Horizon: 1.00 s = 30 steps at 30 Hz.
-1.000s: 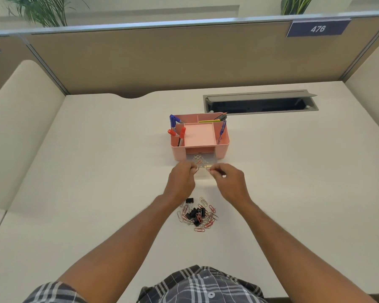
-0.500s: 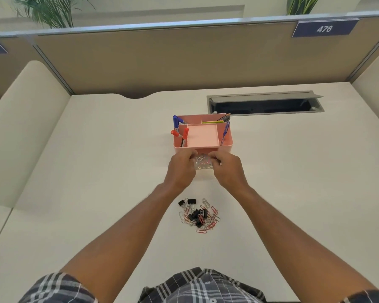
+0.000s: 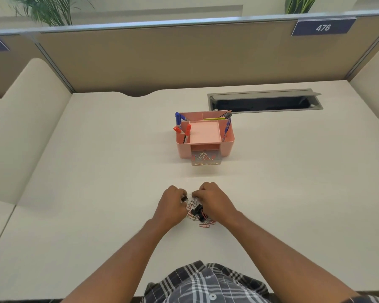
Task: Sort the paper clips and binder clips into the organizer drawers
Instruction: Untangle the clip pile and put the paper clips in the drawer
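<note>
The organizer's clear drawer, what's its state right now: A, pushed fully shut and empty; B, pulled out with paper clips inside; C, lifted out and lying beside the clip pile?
B: the clear drawer juts out from the front of the pink organizer, with red and silver paper clips visible inside.

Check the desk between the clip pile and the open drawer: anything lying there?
Nothing. In the head view the desk is bare from the clip pile, where both hands work, up to the open drawer of the pink organizer.

Both hands (image 3: 193,204) curled, knuckles close.
</note>
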Motion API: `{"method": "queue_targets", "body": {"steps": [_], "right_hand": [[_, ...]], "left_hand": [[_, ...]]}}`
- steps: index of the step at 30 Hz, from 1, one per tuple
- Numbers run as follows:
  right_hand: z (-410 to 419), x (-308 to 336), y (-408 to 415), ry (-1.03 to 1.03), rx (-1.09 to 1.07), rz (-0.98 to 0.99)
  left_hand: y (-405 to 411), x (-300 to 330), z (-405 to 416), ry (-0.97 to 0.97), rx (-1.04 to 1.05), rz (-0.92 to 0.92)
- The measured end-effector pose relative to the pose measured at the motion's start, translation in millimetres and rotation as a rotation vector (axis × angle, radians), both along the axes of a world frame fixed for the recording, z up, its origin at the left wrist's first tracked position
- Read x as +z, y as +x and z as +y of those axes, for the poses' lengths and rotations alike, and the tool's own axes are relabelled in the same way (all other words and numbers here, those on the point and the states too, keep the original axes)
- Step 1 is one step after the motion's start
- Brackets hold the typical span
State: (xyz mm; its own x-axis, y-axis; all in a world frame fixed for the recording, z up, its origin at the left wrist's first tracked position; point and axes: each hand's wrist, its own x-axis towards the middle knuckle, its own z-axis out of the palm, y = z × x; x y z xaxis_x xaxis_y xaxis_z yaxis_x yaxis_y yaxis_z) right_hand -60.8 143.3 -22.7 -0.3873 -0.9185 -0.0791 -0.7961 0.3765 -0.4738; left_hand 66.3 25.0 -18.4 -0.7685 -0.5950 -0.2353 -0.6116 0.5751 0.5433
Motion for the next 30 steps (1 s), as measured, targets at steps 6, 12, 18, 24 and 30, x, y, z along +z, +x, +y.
{"method": "queue_targets", "body": {"steps": [6,12,18,24,30], "right_hand": [[10,-2,-11,0.023,-0.075,-0.005],[18,-3,-25,0.008,-0.205,-0.073],[23,-1,-31,0.049,-0.286,-0.107],[19,0,-29,0.096,-0.225,-0.062],[28,0,-38,0.046,-0.364,-0.053]], "left_hand": [[-1,-4,-1,-0.065,-0.031,0.017],[-6,-6,-3,-0.07,-0.03,0.061],[-5,-8,2,-0.078,-0.16,0.078],[-12,-7,13,-0.132,-0.078,0.099],[-20,-4,14,-0.122,-0.043,0.087]]}}
